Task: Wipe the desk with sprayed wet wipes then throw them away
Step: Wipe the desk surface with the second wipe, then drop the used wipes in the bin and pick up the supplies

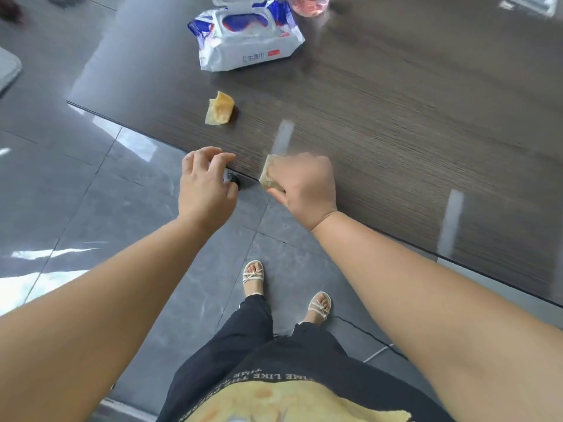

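A dark wooden desk (396,117) with a shiny top is seen across the upper right of the frame. At its near edge, in the middle of the frame, a flat yellowish wet wipe (267,173) is pressed onto the desk by the right hand (304,187). The fingers are curled over the wipe and it is gripped under them. One corner of the wipe is seen sticking out to the left of the hand.

The left hand (205,184) is held just beside it, at the desk edge, with bent fingers. A small black and grey thing (234,179) is seen under its fingers, but it cannot be told if it is held.

A crumpled yellow wipe (220,108) is lying on the desk, above the left hand. Higher up, a white and blue soft pack of wet wipes (246,41) is lying with its lid flipped open. A pink see-through container (309,4) is cut off by the top edge. A grey tiled floor (76,193) is seen at the left.
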A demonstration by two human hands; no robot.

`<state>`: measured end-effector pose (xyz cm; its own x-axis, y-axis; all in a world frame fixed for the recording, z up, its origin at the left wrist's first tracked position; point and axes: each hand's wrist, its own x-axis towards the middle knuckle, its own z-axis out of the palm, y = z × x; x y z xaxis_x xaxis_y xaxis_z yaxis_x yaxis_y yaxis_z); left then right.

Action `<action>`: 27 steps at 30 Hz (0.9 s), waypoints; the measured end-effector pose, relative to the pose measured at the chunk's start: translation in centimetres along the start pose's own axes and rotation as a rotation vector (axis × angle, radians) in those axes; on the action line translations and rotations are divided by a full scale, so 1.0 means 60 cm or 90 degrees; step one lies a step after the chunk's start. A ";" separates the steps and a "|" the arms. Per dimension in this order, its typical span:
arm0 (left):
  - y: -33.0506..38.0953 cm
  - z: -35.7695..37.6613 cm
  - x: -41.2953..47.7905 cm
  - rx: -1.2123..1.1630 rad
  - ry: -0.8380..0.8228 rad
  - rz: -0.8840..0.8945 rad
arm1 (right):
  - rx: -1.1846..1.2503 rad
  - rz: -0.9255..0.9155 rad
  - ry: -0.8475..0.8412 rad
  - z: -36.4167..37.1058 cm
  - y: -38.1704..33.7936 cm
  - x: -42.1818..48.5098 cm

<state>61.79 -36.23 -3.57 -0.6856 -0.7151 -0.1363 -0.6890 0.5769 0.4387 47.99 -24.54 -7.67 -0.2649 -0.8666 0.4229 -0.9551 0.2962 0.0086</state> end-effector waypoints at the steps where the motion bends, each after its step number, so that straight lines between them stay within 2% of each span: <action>1: -0.001 -0.001 0.003 -0.003 0.001 0.007 | -0.003 -0.006 0.001 0.004 -0.006 0.009; 9: -0.043 -0.012 0.034 -0.030 0.011 0.011 | 0.000 -0.031 -0.076 0.018 -0.055 0.083; 14: -0.041 -0.019 0.043 -0.042 0.007 0.029 | 0.073 -0.078 -0.028 0.008 -0.019 0.052; 18: -0.030 -0.040 0.071 -0.034 0.021 -0.002 | 0.097 -0.064 -0.011 -0.003 0.019 0.022; 21: -0.017 -0.052 0.110 0.014 -0.005 -0.076 | 0.152 0.058 -0.071 -0.012 0.034 0.034; 25: 0.001 -0.052 0.159 0.071 -0.068 -0.130 | 0.391 0.354 -0.294 -0.038 0.039 0.078; 27: 0.009 -0.048 0.174 0.088 -0.085 -0.125 | 0.526 0.481 -0.323 -0.046 0.045 0.095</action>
<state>54.92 -44.50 -2.22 -0.5545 -0.7653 -0.3269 -0.8309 0.4873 0.2686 44.29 -27.57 -2.73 -0.6335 -0.7000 -0.3298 -0.2870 0.6084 -0.7399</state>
